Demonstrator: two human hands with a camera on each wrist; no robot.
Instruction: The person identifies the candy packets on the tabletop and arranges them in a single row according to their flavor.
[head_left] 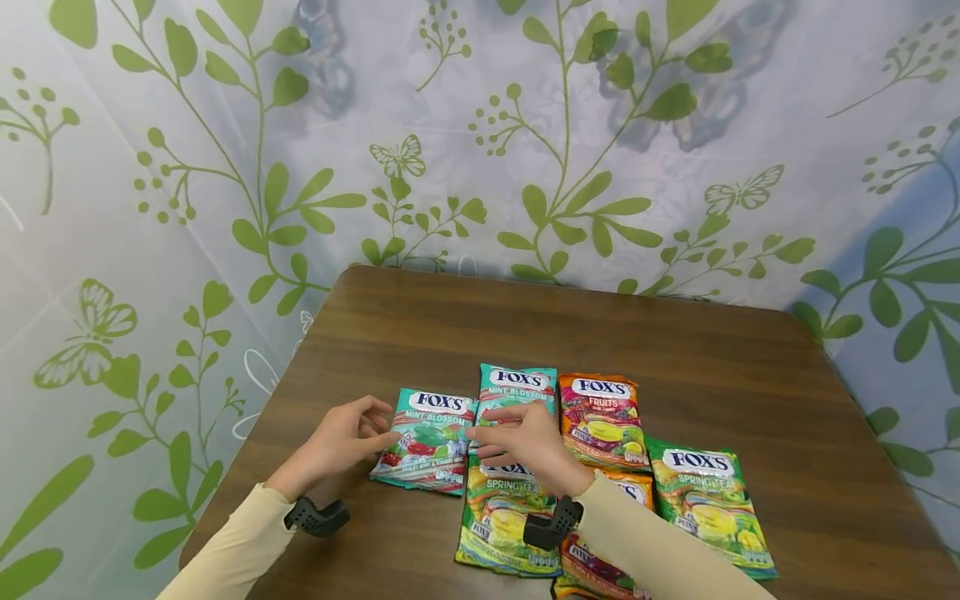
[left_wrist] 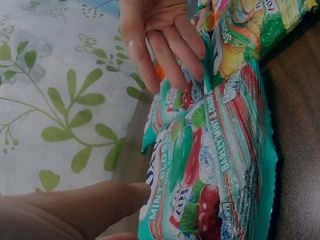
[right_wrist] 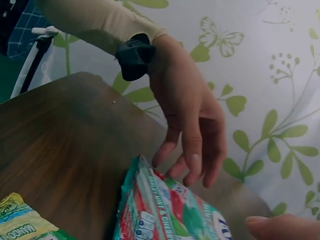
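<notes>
A teal Fox's Mint Blossom candy bag (head_left: pixel 442 425) lies flat between the two hands. My left hand (head_left: pixel 347 442) is at its left edge, fingers loosely bent; in the right wrist view those fingers hang by the bag's corner, contact unclear. My right hand (head_left: pixel 534 446) hovers at the bag's right side, over a second Mint Blossom bag (head_left: pixel 521 381) that it partly covers. In the left wrist view the right hand's fingers (left_wrist: pixel 167 57) are extended, holding nothing. Below the right hand lies a green-yellow Spring Tea bag (head_left: pixel 498 521).
A red Fruits bag (head_left: pixel 602 417) lies right of the second Mint Blossom bag. Another Spring Tea bag (head_left: pixel 712 500) is farther right. Orange and red packaging (head_left: pixel 592 567) shows partly under the right forearm. Behind the brown wooden table (head_left: pixel 570 325) hangs a leaf-patterned curtain (head_left: pixel 450 125).
</notes>
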